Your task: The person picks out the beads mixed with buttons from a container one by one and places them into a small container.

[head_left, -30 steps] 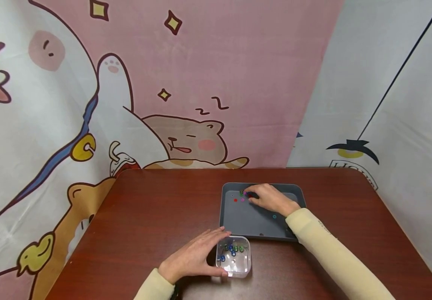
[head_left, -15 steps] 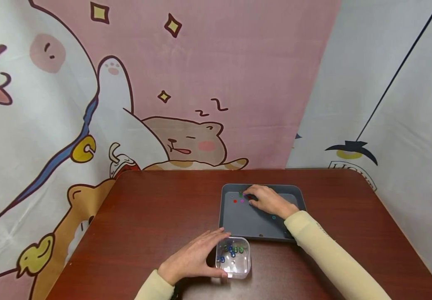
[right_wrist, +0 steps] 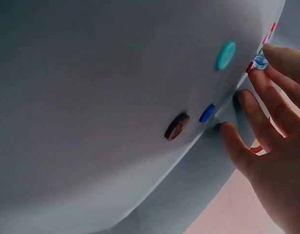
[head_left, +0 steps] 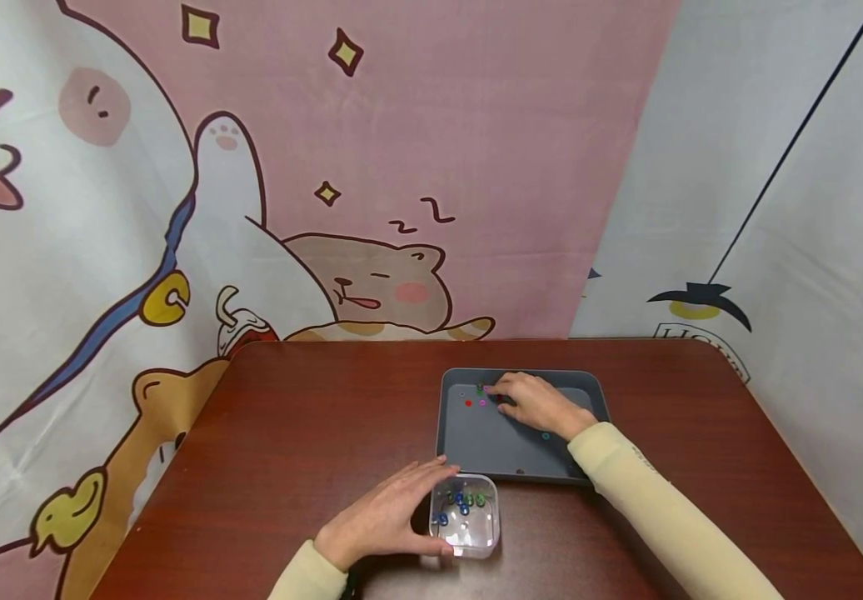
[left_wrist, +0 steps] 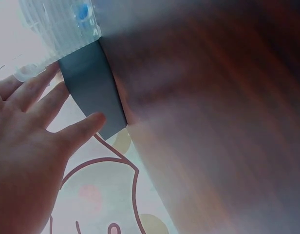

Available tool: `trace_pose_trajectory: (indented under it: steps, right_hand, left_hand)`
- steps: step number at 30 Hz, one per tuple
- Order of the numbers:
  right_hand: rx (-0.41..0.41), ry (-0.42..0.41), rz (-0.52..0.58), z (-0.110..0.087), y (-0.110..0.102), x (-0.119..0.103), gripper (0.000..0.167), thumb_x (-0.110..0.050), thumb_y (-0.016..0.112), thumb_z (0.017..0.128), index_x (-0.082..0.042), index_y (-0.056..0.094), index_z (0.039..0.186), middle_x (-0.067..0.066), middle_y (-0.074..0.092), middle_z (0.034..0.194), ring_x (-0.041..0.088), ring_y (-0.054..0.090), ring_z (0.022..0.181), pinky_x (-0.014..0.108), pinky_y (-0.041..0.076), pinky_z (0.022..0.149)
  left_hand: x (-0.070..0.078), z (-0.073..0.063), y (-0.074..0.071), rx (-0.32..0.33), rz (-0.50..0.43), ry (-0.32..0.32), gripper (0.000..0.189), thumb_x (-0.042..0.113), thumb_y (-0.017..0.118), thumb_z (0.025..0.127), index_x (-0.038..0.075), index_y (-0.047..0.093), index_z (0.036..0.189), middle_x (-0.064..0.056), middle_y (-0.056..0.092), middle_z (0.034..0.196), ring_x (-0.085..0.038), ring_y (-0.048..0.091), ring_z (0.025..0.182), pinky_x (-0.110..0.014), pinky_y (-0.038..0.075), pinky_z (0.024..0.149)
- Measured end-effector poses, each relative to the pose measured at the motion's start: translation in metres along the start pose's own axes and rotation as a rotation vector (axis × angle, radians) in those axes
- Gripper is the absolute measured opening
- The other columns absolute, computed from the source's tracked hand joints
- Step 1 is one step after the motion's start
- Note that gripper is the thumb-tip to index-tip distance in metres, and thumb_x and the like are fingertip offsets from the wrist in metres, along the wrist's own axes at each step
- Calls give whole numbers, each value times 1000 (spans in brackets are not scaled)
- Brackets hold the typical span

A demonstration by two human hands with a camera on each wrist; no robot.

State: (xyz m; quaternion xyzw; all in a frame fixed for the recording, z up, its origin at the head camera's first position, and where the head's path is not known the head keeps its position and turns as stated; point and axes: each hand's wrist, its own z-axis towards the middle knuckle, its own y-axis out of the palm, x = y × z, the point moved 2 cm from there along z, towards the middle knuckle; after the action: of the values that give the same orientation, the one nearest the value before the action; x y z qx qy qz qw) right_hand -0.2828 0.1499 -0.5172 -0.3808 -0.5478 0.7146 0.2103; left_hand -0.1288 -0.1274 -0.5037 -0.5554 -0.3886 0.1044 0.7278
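My left hand (head_left: pixel 392 514) flanks a clear plastic box (head_left: pixel 486 537), fingertips at its far left corner and thumb along the near left side. Several blue and green glass beads (head_left: pixel 465 500) lie inside. In the left wrist view, one finger (left_wrist: pixel 86 127) stands apart from the box (left_wrist: pixel 67 36). My right hand (head_left: pixel 540 402) reaches into the far left of a grey tray (head_left: pixel 491 446), thumb and forefinger apart in the head view. A shiny glass bead (right_wrist: pixel 260 61) shows right at its fingertips. Green, pink and red pieces (head_left: pixel 468 403) lie nearby.
Elsewhere in the tray lie a turquoise disc (right_wrist: pixel 226 55), a brown disc (right_wrist: pixel 177 126) and a blue disc (right_wrist: pixel 207 113). Tray and box stand on a dark red wooden table (head_left: pixel 334 417). A cartoon-printed cloth (head_left: pixel 529 183) hangs behind the table.
Both hands hold nearly the same place, the right fingertips staying among the small pieces. The whole head view has shifted very slightly.
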Motion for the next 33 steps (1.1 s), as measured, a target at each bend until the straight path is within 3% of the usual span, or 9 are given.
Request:
trace_pose_trajectory:
  steps: [19, 33]
  right_hand:
    - [48, 16, -4, -2, 3, 2, 31, -15, 79, 93, -8, 77, 123, 6, 72, 114, 21, 69, 101, 44, 60, 90]
    - [62, 17, 11, -3, -3, 1, 21, -15, 77, 95, -10, 79, 115, 5, 72, 113, 23, 69, 104, 46, 59, 92]
  left_hand:
    - [0, 0, 0, -12, -15, -23, 98, 72, 69, 85, 17, 39, 160, -8, 42, 162, -25, 41, 148, -55, 39, 118]
    - [0, 0, 0, -1, -2, -13, 98, 72, 70, 85, 17, 39, 160, -9, 42, 162, -25, 42, 148, -53, 39, 118]
